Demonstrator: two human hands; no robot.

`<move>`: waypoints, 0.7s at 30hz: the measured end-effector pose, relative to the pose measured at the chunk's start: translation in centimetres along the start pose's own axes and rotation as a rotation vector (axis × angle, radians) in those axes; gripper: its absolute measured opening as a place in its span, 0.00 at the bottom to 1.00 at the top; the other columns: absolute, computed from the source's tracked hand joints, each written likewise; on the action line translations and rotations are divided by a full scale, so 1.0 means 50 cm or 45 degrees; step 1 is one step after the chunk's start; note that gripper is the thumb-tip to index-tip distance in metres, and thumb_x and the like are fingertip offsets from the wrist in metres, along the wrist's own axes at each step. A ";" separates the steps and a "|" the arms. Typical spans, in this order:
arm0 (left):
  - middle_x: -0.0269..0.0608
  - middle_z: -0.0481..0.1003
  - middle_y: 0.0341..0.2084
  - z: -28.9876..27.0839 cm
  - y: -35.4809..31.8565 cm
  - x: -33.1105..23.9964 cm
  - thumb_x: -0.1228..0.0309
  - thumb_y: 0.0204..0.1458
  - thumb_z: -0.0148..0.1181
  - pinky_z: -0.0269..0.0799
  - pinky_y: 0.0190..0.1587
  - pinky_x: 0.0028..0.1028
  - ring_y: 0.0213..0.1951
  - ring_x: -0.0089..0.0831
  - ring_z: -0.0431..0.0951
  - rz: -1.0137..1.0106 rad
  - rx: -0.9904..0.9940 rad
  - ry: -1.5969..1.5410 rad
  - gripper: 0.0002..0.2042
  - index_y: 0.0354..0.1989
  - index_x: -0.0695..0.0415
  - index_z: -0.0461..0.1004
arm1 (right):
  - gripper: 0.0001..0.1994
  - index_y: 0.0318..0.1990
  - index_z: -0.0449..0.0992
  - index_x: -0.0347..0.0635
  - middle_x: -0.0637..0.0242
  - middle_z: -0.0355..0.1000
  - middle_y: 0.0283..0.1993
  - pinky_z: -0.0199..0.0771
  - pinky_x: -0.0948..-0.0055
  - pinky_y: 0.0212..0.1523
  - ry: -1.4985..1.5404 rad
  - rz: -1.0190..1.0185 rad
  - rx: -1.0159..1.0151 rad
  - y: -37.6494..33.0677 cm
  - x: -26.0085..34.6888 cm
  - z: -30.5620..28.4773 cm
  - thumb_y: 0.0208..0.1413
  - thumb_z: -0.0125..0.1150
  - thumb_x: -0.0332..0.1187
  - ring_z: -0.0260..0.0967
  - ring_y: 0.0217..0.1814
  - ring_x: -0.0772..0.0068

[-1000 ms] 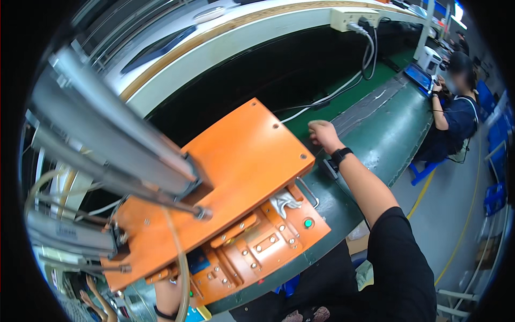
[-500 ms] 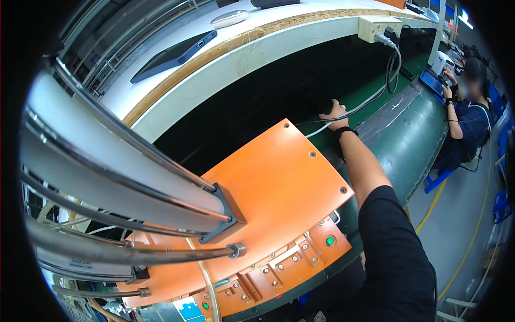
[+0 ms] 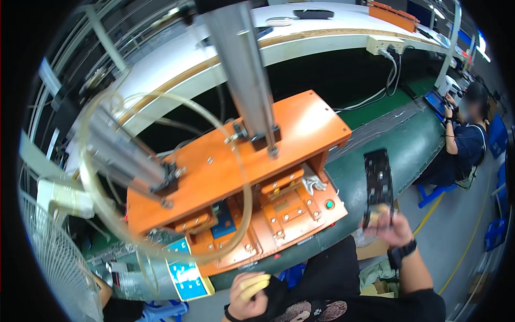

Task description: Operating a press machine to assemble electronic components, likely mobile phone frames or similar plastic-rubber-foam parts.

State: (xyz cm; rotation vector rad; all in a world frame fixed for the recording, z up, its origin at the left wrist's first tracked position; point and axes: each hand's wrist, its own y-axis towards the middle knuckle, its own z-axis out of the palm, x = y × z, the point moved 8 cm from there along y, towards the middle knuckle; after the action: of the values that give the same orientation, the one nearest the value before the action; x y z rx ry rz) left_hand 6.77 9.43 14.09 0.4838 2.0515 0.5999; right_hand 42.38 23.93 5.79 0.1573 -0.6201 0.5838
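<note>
While right hand (image 3: 394, 228) lifts a dark panel (image 3: 377, 182), left hand (image 3: 251, 298) curls low.

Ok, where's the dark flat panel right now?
In the head view, the dark flat panel is upright in the right hand, right of the orange press fixture.

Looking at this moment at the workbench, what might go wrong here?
The right hand pinches the flat black rectangular panel only at its lower end, out past the bench edge, so it might slip and fall. The loose clear tubing loop arcs across the orange press fixture and may snag a hand reaching in.
</note>
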 end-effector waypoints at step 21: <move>0.50 0.72 0.55 -0.143 0.113 0.149 0.73 0.38 0.66 0.62 0.62 0.39 0.56 0.50 0.70 -0.178 0.428 0.432 0.33 0.59 0.56 0.69 | 0.28 0.69 0.55 0.35 0.52 0.65 0.64 0.67 0.65 0.61 -0.116 0.665 0.452 0.114 -0.475 0.285 0.66 0.49 0.38 0.68 0.60 0.63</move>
State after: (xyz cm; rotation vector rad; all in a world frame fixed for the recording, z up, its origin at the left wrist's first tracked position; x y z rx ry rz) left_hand -2.53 16.45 15.77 0.4485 2.5042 0.2635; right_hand 16.38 13.16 3.16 0.3615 -0.6445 1.1980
